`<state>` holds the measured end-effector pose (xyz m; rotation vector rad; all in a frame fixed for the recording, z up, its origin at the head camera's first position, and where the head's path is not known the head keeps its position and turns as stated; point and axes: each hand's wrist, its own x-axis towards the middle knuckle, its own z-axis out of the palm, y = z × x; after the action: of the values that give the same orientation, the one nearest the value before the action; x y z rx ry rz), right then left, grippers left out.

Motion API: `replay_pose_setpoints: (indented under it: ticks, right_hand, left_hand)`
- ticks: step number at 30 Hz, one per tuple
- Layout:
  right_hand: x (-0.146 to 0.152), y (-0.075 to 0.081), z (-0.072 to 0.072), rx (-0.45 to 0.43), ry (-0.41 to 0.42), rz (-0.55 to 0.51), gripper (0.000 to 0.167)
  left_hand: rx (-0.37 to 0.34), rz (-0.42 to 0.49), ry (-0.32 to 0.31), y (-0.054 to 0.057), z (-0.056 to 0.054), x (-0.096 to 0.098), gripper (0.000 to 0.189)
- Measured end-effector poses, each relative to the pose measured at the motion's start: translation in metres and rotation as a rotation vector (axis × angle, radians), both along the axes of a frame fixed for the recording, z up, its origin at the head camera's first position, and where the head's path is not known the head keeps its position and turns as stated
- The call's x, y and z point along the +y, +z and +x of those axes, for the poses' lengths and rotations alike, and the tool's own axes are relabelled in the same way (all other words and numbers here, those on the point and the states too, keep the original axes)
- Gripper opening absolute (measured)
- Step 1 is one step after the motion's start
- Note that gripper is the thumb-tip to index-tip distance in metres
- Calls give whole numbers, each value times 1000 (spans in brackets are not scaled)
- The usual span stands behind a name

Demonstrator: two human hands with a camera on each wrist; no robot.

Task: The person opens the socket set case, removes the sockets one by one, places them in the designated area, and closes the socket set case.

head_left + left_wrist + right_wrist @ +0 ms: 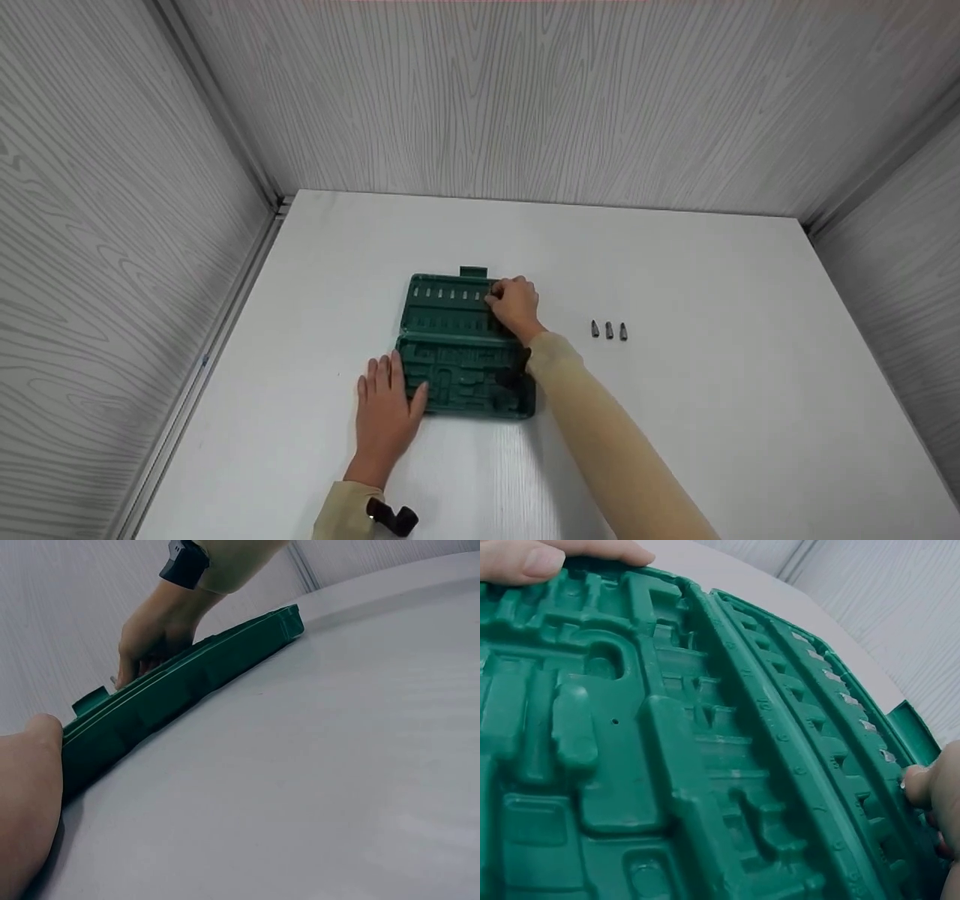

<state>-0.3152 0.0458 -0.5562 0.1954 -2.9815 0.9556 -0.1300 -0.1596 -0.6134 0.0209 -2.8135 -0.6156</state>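
A green plastic tool case [450, 339] lies opened flat on the white table, its moulded compartments facing up. Several small metal screwdriver bits [452, 295] sit in a row along the far half. At the right end of that row my right hand [516, 306] pinches another small bit, mostly hidden by the fingers; its metal end shows beside the thumb [921, 786] in the right wrist view. My left hand [386, 411] rests with straight fingers along the near half's left edge, its thumb at the front rim.
Three loose bits [609, 331] stand in a short row on the table [712, 360], right of the case. A latch tab [473, 271] sticks out from the case's far edge. Wood-grain panels [480, 97] enclose the table at the back and both sides.
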Motion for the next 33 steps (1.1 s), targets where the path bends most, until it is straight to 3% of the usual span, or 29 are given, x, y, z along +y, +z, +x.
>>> replay_pose_setpoints:
  ticks: [10,22,33]
  right_hand:
    - [6,3,0,-12,-42,-105,20]
    - [25,17,-4,-59,-19,-459,17]
    - [60,29,-1,-97,-7,-535,17]
  left_hand:
    - [18,0,-19,1,-1,1,77]
    - [1,-9,-13,1,1,-7,75]
    - [-4,-12,-24,2,-2,-13,76]
